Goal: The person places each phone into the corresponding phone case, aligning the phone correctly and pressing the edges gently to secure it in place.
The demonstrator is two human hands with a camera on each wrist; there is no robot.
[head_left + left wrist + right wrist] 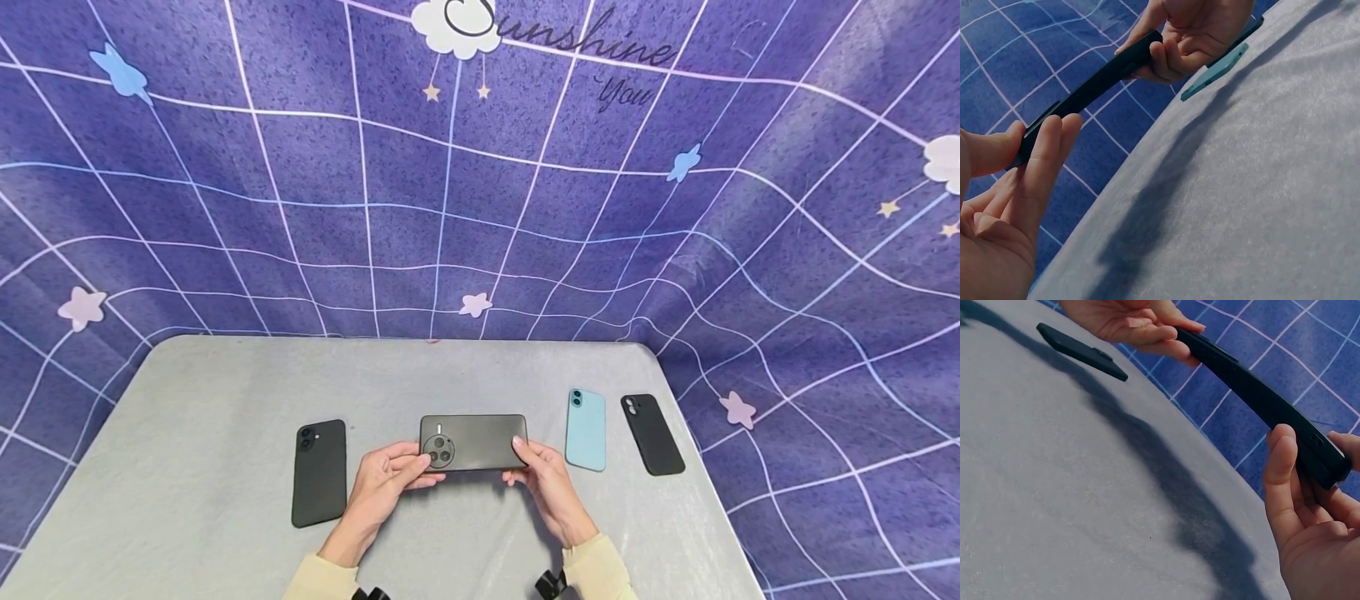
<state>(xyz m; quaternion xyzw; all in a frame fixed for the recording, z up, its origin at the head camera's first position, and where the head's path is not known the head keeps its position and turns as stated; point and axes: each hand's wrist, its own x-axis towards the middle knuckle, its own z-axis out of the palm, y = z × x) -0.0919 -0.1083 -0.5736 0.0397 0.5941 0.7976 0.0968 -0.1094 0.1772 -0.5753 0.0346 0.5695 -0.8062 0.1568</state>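
Note:
Both hands hold a dark smartphone [483,442] sideways above the table, its back and round camera ring facing up. The left hand [378,487] pinches the camera end, thumb on top near the ring and fingers beneath. At the opposite end the right hand [551,487] grips it likewise, thumb on the back and fingers under the edge. In the right wrist view the phone [1260,403] appears edge-on, with a small opening in its side. Its screen side is hidden in the head view.
A black phone [318,475] lies by the left hand. To the right lie a light blue phone [586,430] and a black phone or case [654,435]. All rest on a grey cloth-covered table [225,392]; a blue-purple grid curtain [405,225] hangs behind and on the right.

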